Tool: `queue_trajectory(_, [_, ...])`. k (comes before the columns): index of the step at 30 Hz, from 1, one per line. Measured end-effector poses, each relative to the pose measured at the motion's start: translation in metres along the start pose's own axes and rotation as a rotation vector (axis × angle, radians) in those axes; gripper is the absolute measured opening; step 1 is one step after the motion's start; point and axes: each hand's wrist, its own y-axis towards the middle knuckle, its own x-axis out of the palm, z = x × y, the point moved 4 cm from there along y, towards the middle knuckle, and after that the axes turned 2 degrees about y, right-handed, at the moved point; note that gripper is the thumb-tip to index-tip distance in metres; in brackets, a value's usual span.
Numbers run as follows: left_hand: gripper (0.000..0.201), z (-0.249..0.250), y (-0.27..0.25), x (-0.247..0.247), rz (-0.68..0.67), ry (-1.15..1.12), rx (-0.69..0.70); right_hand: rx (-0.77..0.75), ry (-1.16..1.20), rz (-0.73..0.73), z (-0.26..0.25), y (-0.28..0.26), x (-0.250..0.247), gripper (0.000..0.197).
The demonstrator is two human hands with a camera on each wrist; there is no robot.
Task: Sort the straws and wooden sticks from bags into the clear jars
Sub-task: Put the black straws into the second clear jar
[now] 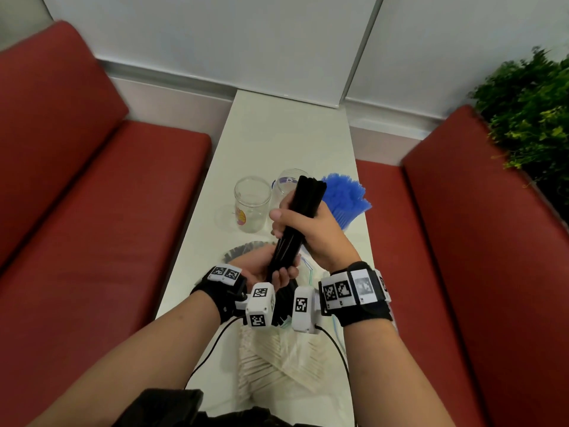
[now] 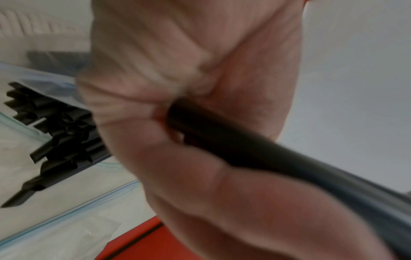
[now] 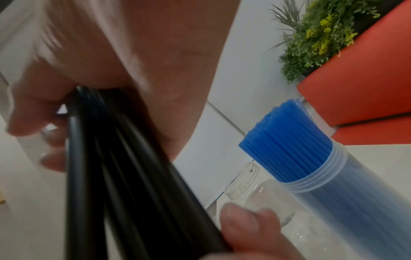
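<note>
A bundle of black straws point(image 1: 303, 211) stands nearly upright above the white table point(image 1: 277, 140). My right hand point(image 1: 308, 229) grips its upper half, and my left hand point(image 1: 274, 269) grips its lower end. The left wrist view shows the fingers wrapped round the black bundle point(image 2: 244, 149); the right wrist view shows the straws point(image 3: 106, 176) in the fist. Two empty clear jars point(image 1: 252, 204) point(image 1: 288, 183) stand behind the hands. A third jar point(image 3: 347, 202) at the right holds blue straws point(image 1: 345, 195). More black straws point(image 2: 62, 133) lie in an open clear bag point(image 2: 66, 202). A bag of wooden sticks point(image 1: 277, 362) lies nearest me.
Red bench seats point(image 1: 107, 226) point(image 1: 462, 241) flank the narrow table. A green plant point(image 1: 529, 112) stands at the far right. A white wall point(image 1: 246, 41) closes off the table's far end. Cables point(image 1: 209, 349) run from the wrist cameras.
</note>
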Motion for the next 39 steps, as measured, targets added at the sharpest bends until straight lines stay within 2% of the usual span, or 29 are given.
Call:
queue_trajectory(3, [0.029,-0.001,-0.002,0.000,-0.066,-0.039,0.000,0.003,0.015,0.017,0.001,0.003,-0.001,0.022])
queue_trajectory(6, [0.022,0.006,-0.001,0.001,-0.093,-0.170,0.130,-0.046,0.011,0.138,-0.001,0.008,-0.005,0.027])
queue_trajectory(8, [0.020,0.012,0.002,0.002,-0.046,-0.233,0.151,-0.052,0.019,0.204,0.000,0.010,-0.005,0.028])
queue_trajectory(11, [0.028,0.017,0.007,0.005,0.041,-0.268,0.082,-0.050,-0.007,0.245,0.001,0.011,-0.003,0.030])
queue_trajectory(13, [0.034,0.021,0.008,0.007,0.059,-0.355,0.074,-0.062,-0.036,0.230,0.002,0.011,-0.001,0.031])
queue_trajectory(17, [0.020,0.025,0.002,0.002,0.116,-0.265,0.062,-0.054,-0.079,0.127,0.001,0.010,0.001,0.026])
queue_trajectory(21, [0.041,0.025,0.000,-0.014,0.201,-0.173,-0.016,-0.114,-0.047,0.102,-0.004,0.019,-0.004,0.026])
queue_trajectory(24, [0.034,0.022,0.005,-0.026,0.233,-0.202,0.016,-0.100,-0.114,0.095,0.002,0.029,-0.005,0.028])
queue_trajectory(25, [0.031,0.021,0.007,-0.027,0.263,-0.219,0.053,-0.089,-0.129,0.103,0.004,0.033,-0.007,0.027])
queue_trajectory(27, [0.031,0.023,0.008,-0.033,0.358,-0.279,0.228,-0.097,-0.155,0.170,-0.006,0.045,-0.015,0.025])
queue_trajectory(29, [0.036,0.028,0.005,-0.039,0.470,-0.291,0.384,-0.184,-0.179,0.320,-0.031,0.061,-0.029,0.025])
queue_trajectory(32, [0.036,0.035,-0.004,-0.042,0.559,-0.178,0.497,-0.349,-0.135,0.556,-0.071,0.090,-0.049,0.027])
queue_trajectory(34, [0.032,0.041,-0.007,-0.041,0.548,-0.064,0.514,-0.404,-0.135,0.615,-0.079,0.109,-0.055,0.028])
queue_trajectory(36, [0.026,0.045,-0.007,-0.038,0.546,0.086,0.515,-0.400,-0.195,0.622,-0.068,0.126,-0.056,0.030])
queue_trajectory(39, [0.016,0.051,-0.002,-0.034,0.547,0.394,0.569,-0.281,-0.274,0.627,-0.029,0.145,-0.058,0.033])
